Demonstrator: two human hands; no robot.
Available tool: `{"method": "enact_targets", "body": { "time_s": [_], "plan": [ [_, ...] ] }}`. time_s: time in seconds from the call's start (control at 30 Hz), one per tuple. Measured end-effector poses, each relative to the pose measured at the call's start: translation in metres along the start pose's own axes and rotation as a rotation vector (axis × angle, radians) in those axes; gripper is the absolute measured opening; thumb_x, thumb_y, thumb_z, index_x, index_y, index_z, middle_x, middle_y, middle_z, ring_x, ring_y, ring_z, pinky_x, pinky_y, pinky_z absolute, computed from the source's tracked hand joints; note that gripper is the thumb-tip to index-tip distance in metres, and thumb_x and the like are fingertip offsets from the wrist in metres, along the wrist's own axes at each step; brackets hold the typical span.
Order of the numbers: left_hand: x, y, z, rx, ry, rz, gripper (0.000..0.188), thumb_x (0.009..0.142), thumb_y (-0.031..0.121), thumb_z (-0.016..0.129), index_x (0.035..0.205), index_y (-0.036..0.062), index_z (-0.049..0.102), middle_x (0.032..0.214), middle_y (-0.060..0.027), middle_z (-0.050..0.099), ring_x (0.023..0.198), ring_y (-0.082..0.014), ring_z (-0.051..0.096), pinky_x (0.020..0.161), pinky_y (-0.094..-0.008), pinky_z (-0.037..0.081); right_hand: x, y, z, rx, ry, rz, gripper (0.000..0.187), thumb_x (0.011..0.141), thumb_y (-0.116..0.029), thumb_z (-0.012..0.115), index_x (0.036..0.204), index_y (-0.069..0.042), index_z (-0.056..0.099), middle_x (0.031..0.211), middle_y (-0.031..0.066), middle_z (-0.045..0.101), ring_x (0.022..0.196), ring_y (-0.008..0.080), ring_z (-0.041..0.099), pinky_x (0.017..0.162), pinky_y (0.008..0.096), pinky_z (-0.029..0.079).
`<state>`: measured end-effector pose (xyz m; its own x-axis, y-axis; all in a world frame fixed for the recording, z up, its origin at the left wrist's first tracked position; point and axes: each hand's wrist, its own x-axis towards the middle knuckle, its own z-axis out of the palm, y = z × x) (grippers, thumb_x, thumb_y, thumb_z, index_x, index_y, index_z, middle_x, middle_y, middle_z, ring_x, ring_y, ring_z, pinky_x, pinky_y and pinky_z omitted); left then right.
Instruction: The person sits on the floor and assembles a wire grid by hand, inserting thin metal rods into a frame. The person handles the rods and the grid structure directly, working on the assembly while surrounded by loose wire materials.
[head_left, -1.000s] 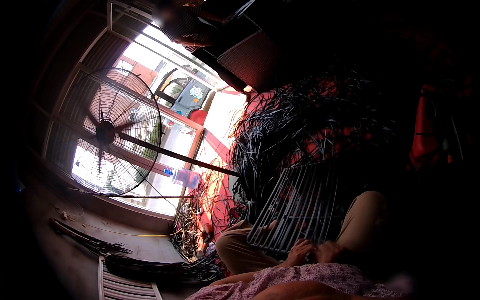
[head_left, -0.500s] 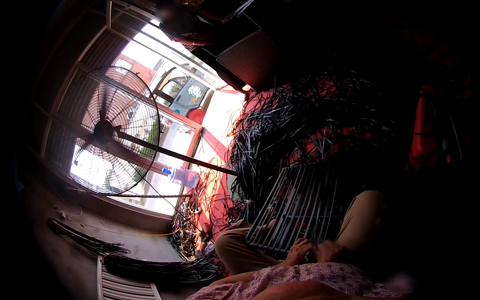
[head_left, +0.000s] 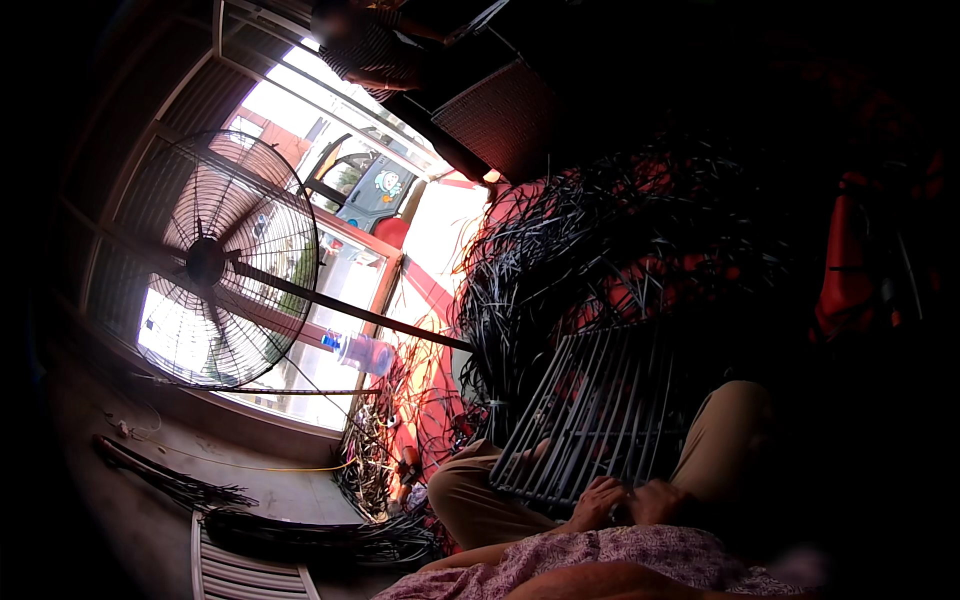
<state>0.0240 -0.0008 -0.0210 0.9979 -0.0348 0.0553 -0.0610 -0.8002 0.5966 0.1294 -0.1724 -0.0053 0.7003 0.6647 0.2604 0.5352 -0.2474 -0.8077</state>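
Note:
Across my lap lies a dark grey slatted frame (head_left: 590, 430), with many thin parallel bars or strips running away from me. My left hand (head_left: 597, 503) is at its near edge, fingers bent and closed. Close beside it, my right hand (head_left: 657, 502) is closed too, at the same edge. Whatever the fingers pinch is too small and dark to make out. My bent knees in tan trousers flank the frame.
Beyond the frame spreads a tangled heap of dark flat strips (head_left: 540, 240) on a red floor. To the left stands a large fan (head_left: 207, 262) by a glass door, with a clear plastic jug (head_left: 362, 352) nearby. Another person (head_left: 375, 60) is at the top beside a woven panel (head_left: 497, 115).
The fan's blades have turned. Both my hands stay at the near edge of the frame with hardly any visible movement.

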Motion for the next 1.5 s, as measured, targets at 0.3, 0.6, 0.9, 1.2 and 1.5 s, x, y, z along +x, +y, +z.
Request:
{"method": "enact_targets", "body": {
  "time_s": [0.3,0.6,0.9,1.2,1.5],
  "plan": [
    [-0.005,-0.005,0.005,-0.043,0.017,-0.002,0.041,0.068,0.009,0.075,0.106,0.0050,0.061,0.112,-0.0123,0.063,0.112,-0.0355,0.056,0.101,-0.0423,0.043,0.001,-0.001,0.001,-0.024,0.041,-0.022,0.028,0.075,-0.017,0.083,0.063,-0.008,0.059,0.063,0.0104,0.059,0.057,0.0235,0.063,0.051,0.0381,0.049],
    [-0.006,-0.006,0.004,-0.034,-0.030,-0.020,0.045,0.067,0.011,0.078,0.108,0.0055,0.062,0.114,-0.0121,0.062,0.114,-0.0351,0.056,0.101,-0.0422,0.043,0.001,-0.002,0.001,-0.029,0.061,-0.028,0.028,0.074,-0.017,0.083,0.062,-0.008,0.059,0.062,0.0100,0.059,0.057,0.0225,0.062,0.050,0.0370,0.048],
    [-0.007,-0.006,0.004,-0.026,-0.044,-0.053,0.044,0.066,0.010,0.078,0.107,0.0060,0.062,0.115,-0.0120,0.063,0.116,-0.0353,0.056,0.101,-0.0423,0.044,0.002,-0.004,0.000,-0.042,0.039,-0.001,0.025,0.073,-0.017,0.085,0.065,-0.006,0.063,0.066,0.0117,0.062,0.061,0.0239,0.065,0.052,0.0374,0.050],
    [-0.007,-0.006,0.005,-0.052,-0.020,-0.047,0.041,0.068,0.009,0.075,0.106,0.0060,0.061,0.113,-0.0125,0.062,0.113,-0.0367,0.056,0.098,-0.0424,0.046,0.005,-0.011,-0.004,-0.021,0.059,0.050,0.024,0.073,-0.019,0.085,0.066,-0.006,0.066,0.069,0.0121,0.064,0.064,0.0247,0.067,0.055,0.0390,0.052],
    [-0.004,-0.002,0.004,-0.022,-0.006,-0.046,0.037,0.070,0.007,0.073,0.105,0.0074,0.060,0.108,-0.0108,0.060,0.107,-0.0361,0.055,0.095,-0.0423,0.046,0.002,-0.010,-0.006,-0.033,-0.028,0.072,0.026,0.072,-0.017,0.083,0.066,-0.008,0.060,0.069,0.0114,0.060,0.067,0.0278,0.066,0.059,0.0421,0.052]
  ]
}}
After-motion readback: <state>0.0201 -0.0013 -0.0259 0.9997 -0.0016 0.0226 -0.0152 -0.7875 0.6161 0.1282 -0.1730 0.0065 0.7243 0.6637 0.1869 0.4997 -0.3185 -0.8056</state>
